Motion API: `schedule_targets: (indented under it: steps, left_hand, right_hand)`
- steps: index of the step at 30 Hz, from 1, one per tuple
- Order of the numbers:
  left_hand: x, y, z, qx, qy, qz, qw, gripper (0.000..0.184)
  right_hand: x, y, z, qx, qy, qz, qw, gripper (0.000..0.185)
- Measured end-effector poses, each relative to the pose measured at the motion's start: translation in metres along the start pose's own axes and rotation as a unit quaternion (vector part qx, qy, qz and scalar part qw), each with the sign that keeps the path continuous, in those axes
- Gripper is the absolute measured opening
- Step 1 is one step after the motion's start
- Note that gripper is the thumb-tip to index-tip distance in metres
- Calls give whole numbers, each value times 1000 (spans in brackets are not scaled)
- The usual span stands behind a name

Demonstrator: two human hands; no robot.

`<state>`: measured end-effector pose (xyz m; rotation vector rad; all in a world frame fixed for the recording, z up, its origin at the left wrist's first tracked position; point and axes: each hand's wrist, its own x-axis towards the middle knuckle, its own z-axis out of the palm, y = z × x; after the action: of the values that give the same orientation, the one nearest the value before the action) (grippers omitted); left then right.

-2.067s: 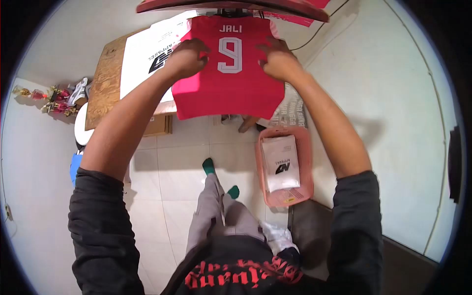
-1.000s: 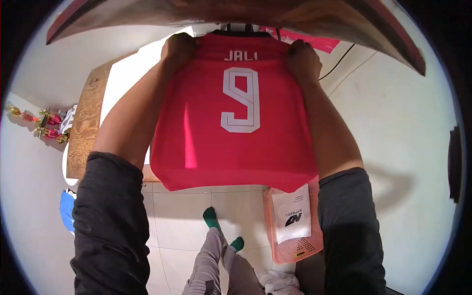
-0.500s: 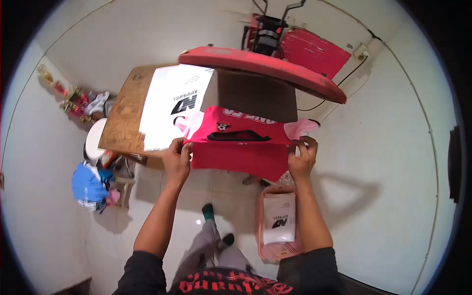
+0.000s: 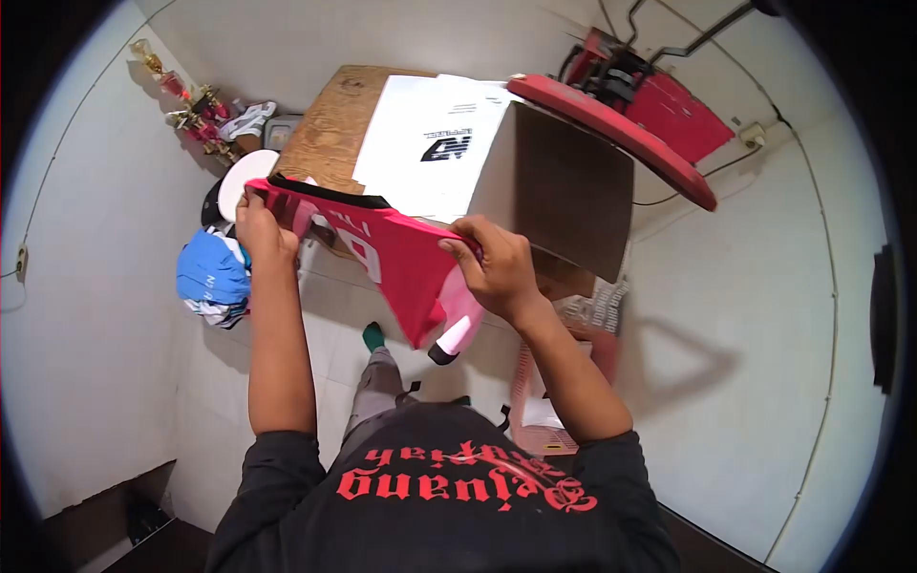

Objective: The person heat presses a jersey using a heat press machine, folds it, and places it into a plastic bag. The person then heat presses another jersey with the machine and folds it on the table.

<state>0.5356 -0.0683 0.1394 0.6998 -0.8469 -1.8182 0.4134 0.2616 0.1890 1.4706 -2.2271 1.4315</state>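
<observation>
A red sports jersey [image 4: 401, 253] hangs stretched in the air between my two hands, in front of the table. My left hand [image 4: 266, 232] pinches it near one end of its black-trimmed edge. Fingers and thumb of my right hand [image 4: 497, 263] grip the fabric on the other side. White lettering and a number show on the hanging cloth, partly folded over. A pink sleeve [image 4: 461, 320] with a black cuff dangles below my right hand. Just beyond the jersey lie white printed packaging sheets or bags [image 4: 430, 134] with a black logo.
A heat press's red upper plate [image 4: 611, 134] is swung up over its brown lower plate [image 4: 573, 181] on the wooden table [image 4: 325, 134]. Blue folded clothing [image 4: 210, 267] and a white round seat [image 4: 248, 181] stand left. A pink basket [image 4: 535, 425] is on the floor, right; trophies [image 4: 196, 119] stand far left.
The jersey has come off the press area toward me and left, lifted and turned so the number side shows. Both hands have risen, and the view has shifted.
</observation>
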Motion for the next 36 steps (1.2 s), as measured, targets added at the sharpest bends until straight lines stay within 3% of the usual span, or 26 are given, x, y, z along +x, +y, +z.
schedule_targets:
  steps: [6, 10, 12, 14, 16, 17, 20, 22, 23, 24, 25, 27, 28, 29, 30, 32, 34, 36]
  left_hand:
    - [130, 88, 2, 58, 66, 149, 985, 17]
    - [212, 130, 37, 67, 36, 215, 974, 20]
    - [232, 139, 79, 47, -32, 214, 975, 16]
    - [269, 117, 117, 25, -74, 246, 966, 17]
    - [289, 88, 164, 110, -55, 249, 961, 18]
    - [296, 67, 187, 109, -102, 221, 964, 20]
    - [302, -14, 257, 229, -175, 266, 920, 26]
    - [318, -100, 296, 288, -204, 291, 889, 32]
    - [306, -125, 310, 334, -254, 237, 876, 34]
    - [323, -182, 323, 410, -307, 252, 821, 42]
    - [314, -214, 327, 337, -404, 16, 850, 61]
    - [316, -304, 305, 428, -480, 173, 746, 91]
    - [304, -300, 294, 501, -535, 11, 680, 95]
    - [297, -303, 277, 557, -558, 46, 613, 93]
    - [289, -289, 265, 587, -577, -28, 568, 90]
    - [293, -298, 204, 552, -548, 148, 611, 67]
    - [316, -300, 145, 562, -463, 213, 651, 47]
    - [333, -271, 106, 684, -365, 250, 579, 51]
  right_hand:
    - [79, -27, 108, 114, -82, 9, 990, 19]
    - [129, -26, 173, 126, -62, 7, 990, 22]
    - [153, -21, 192, 146, -30, 34, 988, 23]
    - [173, -6, 204, 186, 12, 90, 978, 23]
    - [189, 14, 208, 226, 69, 152, 960, 25]
    - [194, 27, 205, 204, 87, 178, 959, 25]
    - [195, 96, 209, 248, 162, 221, 929, 23]
    - [187, 143, 199, 276, 187, 329, 883, 22]
    - [181, 172, 196, 206, 202, 359, 888, 24]
    - [173, 201, 196, 136, 212, 388, 886, 25]
    - [167, 224, 197, 70, 241, 411, 876, 27]
    - [154, 264, 203, -48, 263, 457, 848, 26]
    - [153, 275, 202, -46, 221, 536, 813, 40]
    - [149, 288, 213, -102, 200, 538, 812, 53]
    - [144, 299, 223, -158, 177, 537, 809, 67]
    - [153, 293, 223, -193, 94, 536, 816, 88]
    - [172, 282, 226, -313, 26, 447, 837, 84]
    - [182, 297, 231, -346, -25, 377, 859, 76]
